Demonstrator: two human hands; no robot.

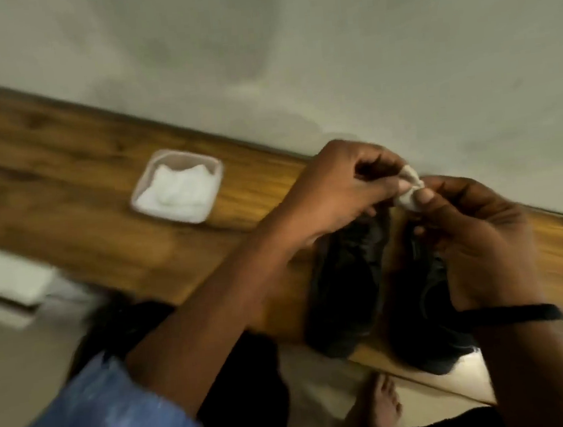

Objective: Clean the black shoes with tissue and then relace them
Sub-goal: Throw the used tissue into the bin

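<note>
Head camera view, tilted and blurred by motion. A narrow wooden tabletop [60,148] runs along a pale wall. Two black shoes [348,282] sit side by side on it near its front edge, heels toward the person, probably so both are within easy reach. The blur hides whether laces are in them.

Above the shoes, both hands meet around a small tissue wad [408,191]. The left hand [343,186], reaching in from a blue sleeve [87,421], pinches one end with curled fingers. The right hand [475,239], wearing a black wristband [510,316], pinches the other end between thumb and fingertips. The wad is held clear of the shoes, which suggests it is being folded or twisted into a firmer pad before wiping.

Well to the left on the tabletop stands a shallow square container [216,171] filled with white tissue, set apart from the shoes yet reachable for a fresh piece. Below the tabletop edge, a bare foot [384,406] shows on the floor.
</note>
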